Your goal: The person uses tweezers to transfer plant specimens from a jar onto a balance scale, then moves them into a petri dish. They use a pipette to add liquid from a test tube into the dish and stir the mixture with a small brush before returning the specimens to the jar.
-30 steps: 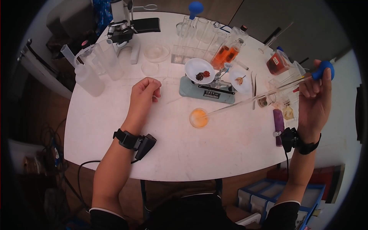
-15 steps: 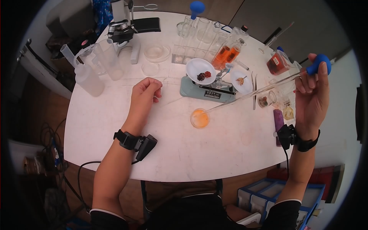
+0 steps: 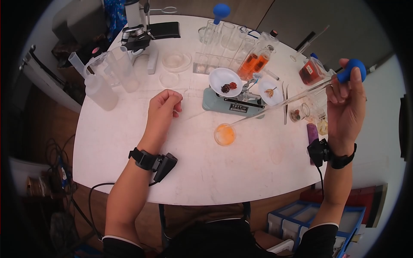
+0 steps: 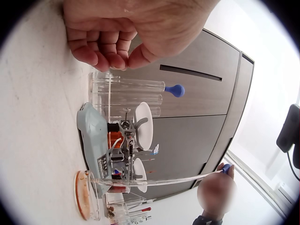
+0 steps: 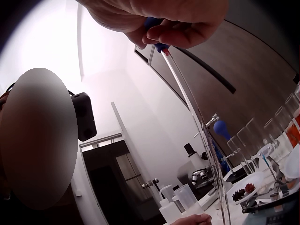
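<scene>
High at the right, my right hand (image 3: 345,114) grips the blue bulb (image 3: 355,71) of a long glass pipette (image 3: 292,100). The pipette slants down left, its lower end at a round glass dish (image 3: 225,135) with orange contents; whether it touches the dish is unclear. In the right wrist view, fingers curl round the bulb (image 5: 161,48). My left hand (image 3: 162,112) lies on the table left of the dish, fingers loosely curled. The left wrist view shows its thumb and fingertips close together (image 4: 117,37), with no clearly held thing.
A pale green balance (image 3: 223,103) with two white pans stands behind the dish. Test tubes and orange-filled bottles (image 3: 254,64) stand farther back. A microscope (image 3: 140,38) and plastic bottle (image 3: 101,92) are at the left; a purple cylinder (image 3: 312,133) is at the right.
My right hand has moved left and slightly away from me, carrying the bulb end of the pipette with it. The left hand has barely moved, and the pipette's lower end remains at the dish.
</scene>
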`<act>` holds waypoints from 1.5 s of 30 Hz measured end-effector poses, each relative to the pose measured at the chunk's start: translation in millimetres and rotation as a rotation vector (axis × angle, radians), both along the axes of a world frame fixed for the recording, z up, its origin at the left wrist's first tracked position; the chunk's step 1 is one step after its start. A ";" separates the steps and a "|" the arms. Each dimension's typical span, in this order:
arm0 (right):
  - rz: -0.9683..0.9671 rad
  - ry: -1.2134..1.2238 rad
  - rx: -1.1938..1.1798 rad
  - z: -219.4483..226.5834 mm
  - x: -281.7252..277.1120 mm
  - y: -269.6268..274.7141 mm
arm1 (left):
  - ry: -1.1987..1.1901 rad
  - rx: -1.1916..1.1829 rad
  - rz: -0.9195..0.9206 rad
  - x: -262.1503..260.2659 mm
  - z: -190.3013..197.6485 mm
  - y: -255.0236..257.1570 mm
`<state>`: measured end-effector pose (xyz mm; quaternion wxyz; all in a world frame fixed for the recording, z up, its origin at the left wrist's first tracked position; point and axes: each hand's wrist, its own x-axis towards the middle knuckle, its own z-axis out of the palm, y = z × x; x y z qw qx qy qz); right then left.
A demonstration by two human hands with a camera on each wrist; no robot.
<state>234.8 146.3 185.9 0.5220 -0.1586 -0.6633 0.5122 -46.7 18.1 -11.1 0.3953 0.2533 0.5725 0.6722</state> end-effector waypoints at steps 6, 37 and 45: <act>-0.022 -0.010 -0.001 0.5 -3.3 -0.8 | 0.025 -0.012 -0.020 -0.6 -0.7 0.0; -0.104 -0.040 0.087 2.0 -6.7 -3.9 | 0.028 0.000 -0.022 0.5 -0.9 -1.0; -0.125 -0.068 0.105 -0.3 0.5 -3.8 | 0.036 -0.004 -0.014 0.8 -0.1 -0.7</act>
